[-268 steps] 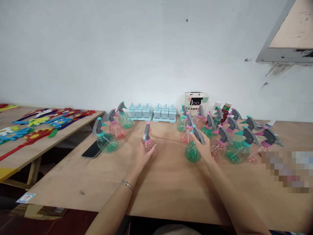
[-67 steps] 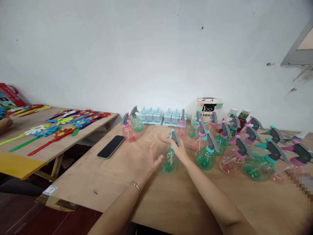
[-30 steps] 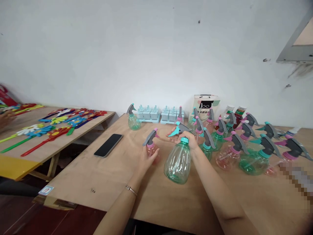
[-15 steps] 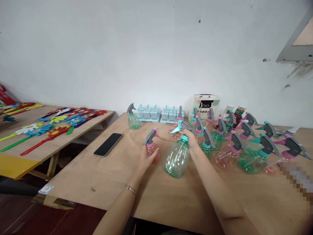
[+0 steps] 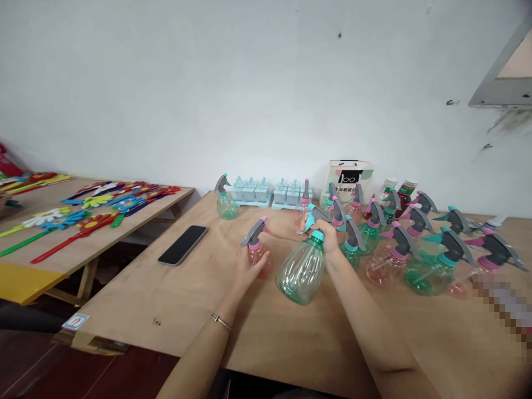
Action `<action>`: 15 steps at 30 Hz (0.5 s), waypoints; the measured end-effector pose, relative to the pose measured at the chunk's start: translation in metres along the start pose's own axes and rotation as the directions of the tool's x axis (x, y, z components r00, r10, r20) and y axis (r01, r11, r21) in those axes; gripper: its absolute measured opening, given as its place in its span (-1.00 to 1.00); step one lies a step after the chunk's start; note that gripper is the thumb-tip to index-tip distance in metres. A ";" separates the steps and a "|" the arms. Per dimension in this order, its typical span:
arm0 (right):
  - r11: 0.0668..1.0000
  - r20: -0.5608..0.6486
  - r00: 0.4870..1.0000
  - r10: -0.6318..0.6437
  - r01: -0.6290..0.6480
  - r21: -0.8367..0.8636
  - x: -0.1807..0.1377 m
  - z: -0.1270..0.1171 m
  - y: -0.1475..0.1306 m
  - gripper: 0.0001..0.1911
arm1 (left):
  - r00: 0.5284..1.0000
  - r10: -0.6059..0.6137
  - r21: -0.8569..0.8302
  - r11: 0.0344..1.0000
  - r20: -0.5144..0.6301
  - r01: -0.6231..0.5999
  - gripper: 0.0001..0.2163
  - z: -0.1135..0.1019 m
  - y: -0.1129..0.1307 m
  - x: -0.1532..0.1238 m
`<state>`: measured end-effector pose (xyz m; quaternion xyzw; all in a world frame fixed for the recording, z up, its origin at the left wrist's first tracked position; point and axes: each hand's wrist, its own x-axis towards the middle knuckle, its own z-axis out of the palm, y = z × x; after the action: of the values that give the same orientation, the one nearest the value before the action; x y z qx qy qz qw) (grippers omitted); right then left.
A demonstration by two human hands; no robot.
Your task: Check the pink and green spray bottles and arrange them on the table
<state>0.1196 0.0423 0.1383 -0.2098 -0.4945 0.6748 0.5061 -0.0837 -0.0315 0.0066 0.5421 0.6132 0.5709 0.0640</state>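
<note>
My right hand (image 5: 326,235) is closed around the grey and turquoise head of a green spray bottle (image 5: 300,271). That bottle is raised and tilted, its see-through body slanting down to the left. A smaller-looking pink spray bottle (image 5: 260,256) stands upright on the wooden table (image 5: 191,310), with my left hand (image 5: 246,269) wrapped against its near side; some of those fingers are hidden behind it. Right of my hands stand several more spray bottles, among them a pink one (image 5: 384,266) and a green one (image 5: 428,272).
A black phone (image 5: 183,245) lies on the left. Light-blue ice-pop moulds (image 5: 253,193), a lone green spray bottle (image 5: 226,206) and a printed bag (image 5: 347,183) stand along the wall. Another table (image 5: 124,233) holds colourful hand clappers (image 5: 93,223). Part of another person's hand shows at far left.
The green spray bottle in my right hand has tipped a little more, its head shifting slightly right. My left hand stays at the pink spray bottle.
</note>
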 end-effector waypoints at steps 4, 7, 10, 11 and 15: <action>0.996 0.019 0.999 -0.045 0.046 -0.080 -0.003 0.004 -0.002 -0.89 | 1.000 0.006 -0.021 1.000 0.004 -0.006 -0.60 0.000 0.000 0.001; 0.994 0.031 0.998 -0.045 0.048 -0.097 -0.005 0.006 0.000 -0.82 | 1.000 -0.001 -0.032 0.999 0.012 0.001 -0.62 -0.001 0.003 0.001; 0.990 0.007 0.996 -0.084 0.084 -0.117 -0.002 0.003 0.005 -0.86 | 1.000 -0.006 -0.031 1.000 0.020 0.007 -0.65 -0.003 0.008 0.002; 0.985 -0.007 0.994 -0.110 0.108 -0.137 -0.001 0.001 0.007 -0.88 | 1.000 -0.006 -0.028 1.000 0.018 0.006 -0.64 -0.003 0.009 0.002; 0.926 -0.117 0.957 -0.265 0.219 -0.308 0.001 -0.006 0.019 -0.90 | 1.000 -0.009 -0.020 1.000 0.010 0.009 -0.62 -0.004 0.010 0.002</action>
<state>0.1150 0.0460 0.1190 -0.2715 -0.5695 0.5080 0.5864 -0.0815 -0.0347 0.0166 0.5417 0.6096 0.5739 0.0749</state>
